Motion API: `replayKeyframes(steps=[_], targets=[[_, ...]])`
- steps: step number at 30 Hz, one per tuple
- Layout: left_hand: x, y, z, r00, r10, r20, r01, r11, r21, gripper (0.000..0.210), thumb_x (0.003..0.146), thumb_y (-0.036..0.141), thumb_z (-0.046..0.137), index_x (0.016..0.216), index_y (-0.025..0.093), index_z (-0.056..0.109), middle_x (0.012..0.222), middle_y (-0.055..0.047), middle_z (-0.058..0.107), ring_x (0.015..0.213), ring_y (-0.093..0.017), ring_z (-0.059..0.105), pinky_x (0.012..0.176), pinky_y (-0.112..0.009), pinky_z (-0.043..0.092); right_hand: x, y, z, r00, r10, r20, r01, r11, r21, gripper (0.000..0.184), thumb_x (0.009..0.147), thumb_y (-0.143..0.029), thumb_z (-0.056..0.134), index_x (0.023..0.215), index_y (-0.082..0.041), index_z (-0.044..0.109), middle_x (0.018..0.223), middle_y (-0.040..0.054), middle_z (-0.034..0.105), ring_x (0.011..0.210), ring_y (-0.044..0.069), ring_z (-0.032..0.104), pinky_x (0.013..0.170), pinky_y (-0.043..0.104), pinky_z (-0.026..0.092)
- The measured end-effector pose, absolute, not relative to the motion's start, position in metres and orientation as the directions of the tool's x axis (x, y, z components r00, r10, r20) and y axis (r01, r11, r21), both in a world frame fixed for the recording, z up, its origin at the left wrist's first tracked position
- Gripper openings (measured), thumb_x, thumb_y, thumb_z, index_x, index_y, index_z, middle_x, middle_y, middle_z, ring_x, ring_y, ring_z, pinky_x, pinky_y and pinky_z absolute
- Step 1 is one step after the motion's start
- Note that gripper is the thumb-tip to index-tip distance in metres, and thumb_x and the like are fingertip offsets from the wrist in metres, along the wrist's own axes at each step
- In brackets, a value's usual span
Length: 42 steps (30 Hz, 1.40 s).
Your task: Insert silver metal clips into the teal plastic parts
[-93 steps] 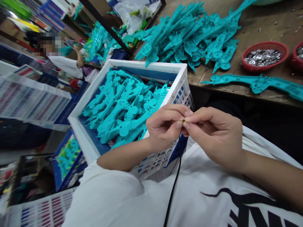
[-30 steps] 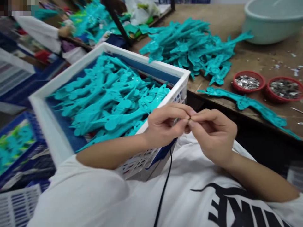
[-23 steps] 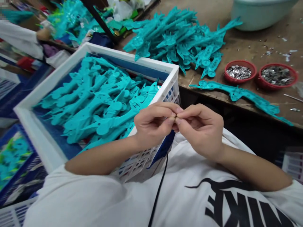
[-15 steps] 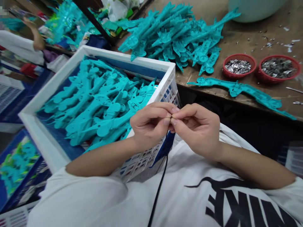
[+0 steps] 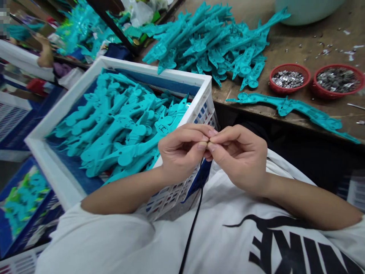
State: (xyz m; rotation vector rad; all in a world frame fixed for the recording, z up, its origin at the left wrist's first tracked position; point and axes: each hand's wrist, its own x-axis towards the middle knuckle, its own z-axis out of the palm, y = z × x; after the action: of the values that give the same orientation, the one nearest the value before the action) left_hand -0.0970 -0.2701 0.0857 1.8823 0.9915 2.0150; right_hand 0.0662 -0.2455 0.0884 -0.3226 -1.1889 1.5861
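Note:
My left hand (image 5: 184, 150) and my right hand (image 5: 241, 156) meet fingertip to fingertip in front of my chest, thumbs and forefingers pinched together. Whatever sits between the fingertips is too small or too hidden to name. Beneath the hands runs a thin black cord (image 5: 196, 217) down over my shirt. Both hands are just beyond the near right corner of a white crate (image 5: 196, 108) filled with turquoise plastic parts (image 5: 122, 125). A single long turquoise part (image 5: 299, 108) lies along the table's front edge, past my right hand.
Turquoise parts lie in a large pile (image 5: 211, 42) on the wooden table (image 5: 308, 42). Two red baskets (image 5: 289, 89) of small metal pieces stand at the right, near a pale round tub (image 5: 309, 11). Another person's arm (image 5: 44, 51) shows at the far left, above blue crates (image 5: 19, 205).
My hands keep the same pinched pose. The whole view has shifted very slightly, and the other person's arm at the far left has moved a little.

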Motion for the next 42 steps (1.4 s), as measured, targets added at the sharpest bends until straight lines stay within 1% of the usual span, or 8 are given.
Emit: replayKeyframes(steps=[3,8,13,16,19,24,33,42], targets=[[-0.097,-0.270,0.087,-0.153,0.565,0.811,0.283,-0.761,0.584,0.027,0.111,0.048,0.101,0.097,0.029,0.089,0.094,-0.001,0.091,0.080,-0.017,0.092,0.081,-0.027,0.083,0.067,-0.247,0.091,-0.388,0.857,0.338,-0.577,0.059,-0.814,0.029,0.092,-0.032,0.115,0.093,-0.026,0.087,0.091,-0.0013,0.089,0.078,0.017,0.090,0.074,0.024,0.078],[-0.098,-0.267,0.089,-0.088,0.518,0.851,0.310,-0.797,0.518,0.019,0.118,0.038,0.090,0.103,0.028,0.087,0.094,-0.001,0.091,0.081,-0.017,0.092,0.080,-0.023,0.081,0.068,-0.249,0.096,-0.372,0.855,0.362,-0.610,0.069,-0.789,0.024,0.092,-0.017,0.110,0.091,-0.027,0.088,0.089,-0.0032,0.089,0.075,0.014,0.087,0.071,0.020,0.074],[-0.098,-0.267,0.089,-0.111,0.549,0.828,0.269,-0.786,0.557,0.028,0.114,0.048,0.096,0.097,0.028,0.086,0.092,0.000,0.089,0.075,-0.015,0.087,0.078,-0.026,0.080,0.066,-0.249,0.094,-0.334,0.849,0.409,-0.570,0.163,-0.805,0.018,0.095,-0.015,0.102,0.092,-0.027,0.089,0.092,-0.0018,0.091,0.072,0.014,0.085,0.070,0.022,0.075],[-0.099,-0.268,0.089,-0.095,0.546,0.832,0.286,-0.786,0.548,0.024,0.116,0.044,0.094,0.101,0.027,0.085,0.093,-0.001,0.089,0.079,-0.017,0.089,0.081,-0.029,0.081,0.066,-0.249,0.092,-0.304,0.831,0.466,-0.581,0.225,-0.782,0.024,0.096,-0.005,0.095,0.096,-0.028,0.091,0.094,-0.0041,0.091,0.077,0.012,0.088,0.075,0.018,0.075],[-0.100,-0.267,0.090,-0.060,0.515,0.855,0.326,-0.800,0.504,0.020,0.117,0.039,0.091,0.102,0.027,0.084,0.092,0.000,0.089,0.077,-0.016,0.088,0.077,-0.028,0.079,0.067,-0.250,0.092,-0.285,0.817,0.501,-0.602,0.255,-0.757,0.030,0.097,0.001,0.092,0.100,-0.029,0.091,0.095,-0.0061,0.091,0.081,0.010,0.089,0.081,0.014,0.075],[-0.101,-0.269,0.091,-0.033,0.507,0.861,0.314,-0.813,0.490,0.017,0.120,0.033,0.088,0.105,0.026,0.083,0.097,-0.001,0.092,0.089,-0.020,0.096,0.081,-0.027,0.081,0.066,-0.252,0.090,-0.264,0.811,0.522,-0.632,0.264,-0.729,0.032,0.098,0.004,0.093,0.105,-0.027,0.091,0.098,-0.0051,0.092,0.085,0.011,0.092,0.086,0.015,0.076],[-0.108,-0.271,0.095,0.065,0.468,0.881,0.357,-0.836,0.417,0.014,0.120,0.030,0.088,0.109,0.025,0.082,0.102,-0.001,0.094,0.090,-0.019,0.098,0.084,-0.027,0.083,0.068,-0.250,0.089,-0.242,0.766,0.596,-0.605,0.361,-0.710,0.030,0.098,0.004,0.090,0.106,-0.025,0.088,0.097,-0.0018,0.091,0.084,0.013,0.092,0.082,0.017,0.076],[-0.108,-0.272,0.093,0.057,0.447,0.893,0.383,-0.835,0.394,0.013,0.120,0.032,0.089,0.111,0.025,0.083,0.105,0.000,0.095,0.092,-0.019,0.098,0.085,-0.026,0.083,0.071,-0.250,0.088,-0.238,0.762,0.603,-0.578,0.388,-0.718,0.028,0.100,0.003,0.088,0.107,-0.025,0.087,0.099,-0.0010,0.092,0.086,0.014,0.093,0.080,0.018,0.076]])
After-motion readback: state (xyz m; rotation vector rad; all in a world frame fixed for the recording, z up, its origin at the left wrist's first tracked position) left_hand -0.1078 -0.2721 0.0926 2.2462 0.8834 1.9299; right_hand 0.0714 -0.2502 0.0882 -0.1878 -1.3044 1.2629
